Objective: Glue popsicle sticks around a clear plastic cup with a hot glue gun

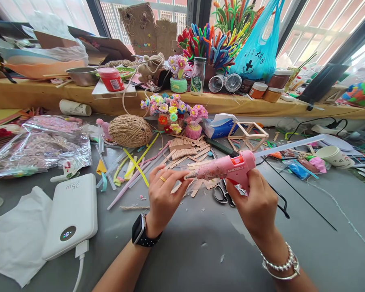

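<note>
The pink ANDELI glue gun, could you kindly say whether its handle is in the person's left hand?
No, the right hand grips the glue gun by its handle.

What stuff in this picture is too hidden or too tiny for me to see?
All in the head view:
- Glue gun: its lower handle is hidden by the right grip.
- Left grip: anything tiny between its fingertips is too small to tell.
- White cable: cut off by the bottom edge.
- Blue bag: its plastic hides what's inside.
- Red jar: label print too small.
</note>
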`<state>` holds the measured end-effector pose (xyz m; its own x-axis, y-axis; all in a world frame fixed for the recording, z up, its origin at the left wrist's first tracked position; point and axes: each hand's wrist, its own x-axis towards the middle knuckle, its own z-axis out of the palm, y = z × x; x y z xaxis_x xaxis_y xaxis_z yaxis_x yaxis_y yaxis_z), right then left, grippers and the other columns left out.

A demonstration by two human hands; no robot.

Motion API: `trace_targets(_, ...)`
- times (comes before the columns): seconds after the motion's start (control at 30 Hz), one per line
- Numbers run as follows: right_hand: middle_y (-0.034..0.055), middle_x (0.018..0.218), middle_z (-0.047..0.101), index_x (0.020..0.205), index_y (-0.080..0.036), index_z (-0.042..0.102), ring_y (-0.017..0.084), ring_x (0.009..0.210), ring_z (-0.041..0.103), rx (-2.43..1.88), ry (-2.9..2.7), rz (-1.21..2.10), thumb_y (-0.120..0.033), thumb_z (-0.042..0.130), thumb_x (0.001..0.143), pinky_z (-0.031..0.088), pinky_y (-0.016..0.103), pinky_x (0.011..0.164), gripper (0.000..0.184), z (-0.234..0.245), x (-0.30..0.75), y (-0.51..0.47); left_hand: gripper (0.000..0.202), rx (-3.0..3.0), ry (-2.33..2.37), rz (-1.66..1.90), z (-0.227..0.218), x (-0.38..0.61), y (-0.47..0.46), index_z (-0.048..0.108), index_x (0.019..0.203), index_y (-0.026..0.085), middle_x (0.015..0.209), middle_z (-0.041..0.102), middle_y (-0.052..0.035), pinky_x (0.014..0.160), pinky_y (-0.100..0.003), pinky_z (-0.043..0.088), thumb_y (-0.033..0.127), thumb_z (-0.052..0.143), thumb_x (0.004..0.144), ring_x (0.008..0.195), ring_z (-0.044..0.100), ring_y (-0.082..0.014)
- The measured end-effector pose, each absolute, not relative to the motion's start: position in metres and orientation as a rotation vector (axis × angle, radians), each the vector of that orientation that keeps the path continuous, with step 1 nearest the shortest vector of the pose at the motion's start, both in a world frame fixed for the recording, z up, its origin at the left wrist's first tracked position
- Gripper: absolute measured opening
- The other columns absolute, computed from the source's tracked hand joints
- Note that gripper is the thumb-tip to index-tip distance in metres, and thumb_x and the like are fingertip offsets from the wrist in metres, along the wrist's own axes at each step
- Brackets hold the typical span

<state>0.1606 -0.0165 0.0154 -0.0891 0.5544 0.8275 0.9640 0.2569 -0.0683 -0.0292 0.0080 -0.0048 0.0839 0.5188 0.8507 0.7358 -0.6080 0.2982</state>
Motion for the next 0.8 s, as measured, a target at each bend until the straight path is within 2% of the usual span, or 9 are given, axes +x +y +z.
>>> trace_targets(0.8, -0.0014, 0.059, 0.05, 0.078, -0.016, 0.045, 0.012, 0.053, 0.049, -1.371, -1.742, -0.712, -0.027, 0.057, 0.078, 0.034, 0.022, 0.047, 0.016, 0.015, 0.162, -0.0147, 0.009, -2.155, -1.263, -1.558, -0.0063, -0.0296, 0.0082, 0.061, 0.081, 0.019, 0.064, 0.064, 0.001, 0.085, -0.038, 0.04, 0.02, 0.065, 0.072, 0.062, 0.059, -0.0134)
